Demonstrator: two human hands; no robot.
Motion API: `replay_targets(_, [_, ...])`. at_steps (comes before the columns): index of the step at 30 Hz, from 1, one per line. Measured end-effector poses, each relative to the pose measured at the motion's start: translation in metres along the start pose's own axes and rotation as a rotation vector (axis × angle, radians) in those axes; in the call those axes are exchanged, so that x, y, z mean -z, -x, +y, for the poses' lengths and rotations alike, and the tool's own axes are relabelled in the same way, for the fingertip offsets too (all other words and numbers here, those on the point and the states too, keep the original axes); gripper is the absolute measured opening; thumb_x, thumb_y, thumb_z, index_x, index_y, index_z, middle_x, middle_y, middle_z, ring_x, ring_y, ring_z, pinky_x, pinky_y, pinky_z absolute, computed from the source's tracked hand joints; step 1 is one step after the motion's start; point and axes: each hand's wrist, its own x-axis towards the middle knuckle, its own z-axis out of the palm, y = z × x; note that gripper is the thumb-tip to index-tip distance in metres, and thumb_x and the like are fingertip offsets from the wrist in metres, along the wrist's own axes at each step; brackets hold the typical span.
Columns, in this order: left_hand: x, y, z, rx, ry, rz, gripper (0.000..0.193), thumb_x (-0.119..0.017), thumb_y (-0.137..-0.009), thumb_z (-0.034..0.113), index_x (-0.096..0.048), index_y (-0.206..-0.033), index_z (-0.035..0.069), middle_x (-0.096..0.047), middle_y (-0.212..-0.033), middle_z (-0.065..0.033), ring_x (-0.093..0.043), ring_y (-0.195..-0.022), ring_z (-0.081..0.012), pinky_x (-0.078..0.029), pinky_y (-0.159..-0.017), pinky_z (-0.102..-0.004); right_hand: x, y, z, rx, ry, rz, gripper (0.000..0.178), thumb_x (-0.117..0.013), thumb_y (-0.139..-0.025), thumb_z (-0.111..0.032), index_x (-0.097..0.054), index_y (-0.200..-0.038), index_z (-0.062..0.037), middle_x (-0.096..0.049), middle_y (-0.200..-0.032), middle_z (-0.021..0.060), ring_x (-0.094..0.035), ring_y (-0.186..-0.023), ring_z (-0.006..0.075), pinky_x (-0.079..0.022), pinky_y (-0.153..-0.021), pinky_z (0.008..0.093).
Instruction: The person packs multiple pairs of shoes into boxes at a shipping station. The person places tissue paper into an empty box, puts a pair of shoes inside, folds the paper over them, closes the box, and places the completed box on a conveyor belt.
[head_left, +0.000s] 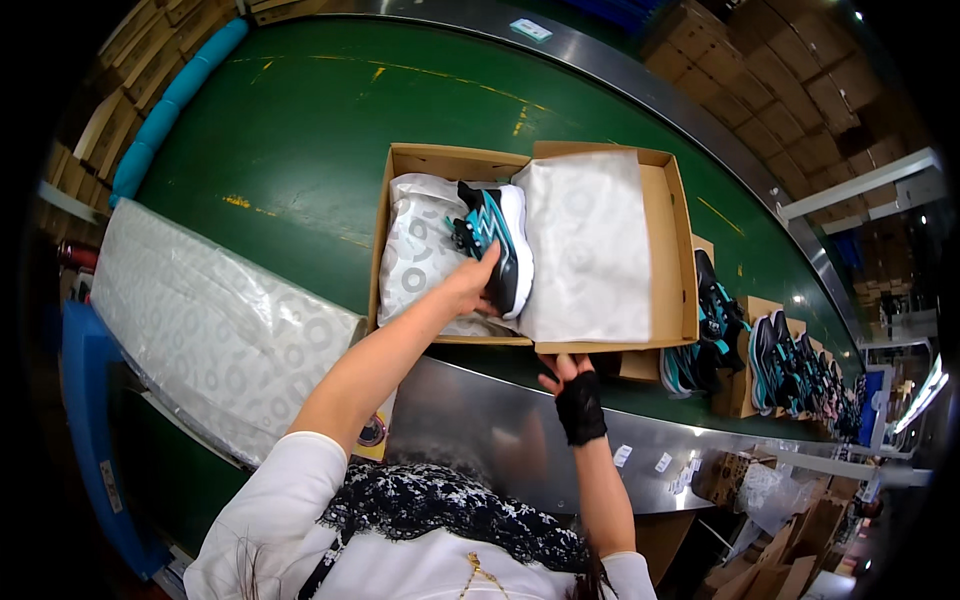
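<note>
An unfolded brown shoebox point(384, 262) lies on a green conveyor belt, its lid point(672, 250) opened out to the right. White printed tissue paper point(410, 240) lines the box, and a plainer sheet of it point(590, 250) spreads over the lid. My left hand point(478, 285) is closed round the heel of a black, teal and white sports shoe point(512, 240), which stands on its side inside the box. My right hand point(572, 385), in a black fingerless glove, is at the near edge of the lid, fingertips partly hidden beneath it.
A stack of printed tissue sheets point(210, 330) lies at the left beside a blue frame point(100, 440). More boxes with similar shoes point(770, 360) line the belt to the right. A metal ledge point(470, 410) runs along the near side; cartons point(770, 90) are piled beyond the far rail.
</note>
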Motion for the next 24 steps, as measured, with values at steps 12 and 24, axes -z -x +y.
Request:
replay_targets(12, [0.081,0.100,-0.006,-0.788,-0.229,0.625,0.049,-0.037,-0.088,0.044,-0.052,-0.105,0.000,-0.055,-0.097,-0.0114,-0.052,-0.090,-0.0197,-0.041,-0.077,-0.0334,-0.030,-0.020,0.027,0.898,1.707,0.305,0.055,-0.052,-0.070,0.003,-0.045,-0.121,-0.0152,-0.032,-0.132,0.0168,-0.034,-0.119,0.0321,-0.038,-0.082,0.0389])
replay_targets(24, [0.066,0.098,0.047,-0.432,0.228,-0.158,0.055,-0.051,-0.078,0.041,-0.046,-0.116,0.001,-0.056,-0.105,-0.0137,-0.057,-0.091,-0.0227,-0.047,-0.076,-0.0353,-0.083,-0.005,-0.099,0.941,1.713,0.030,0.060,-0.056,-0.060,0.000,-0.049,-0.117,-0.0165,-0.044,-0.122,0.0151,-0.038,-0.111,0.0372,-0.039,-0.086,0.0437])
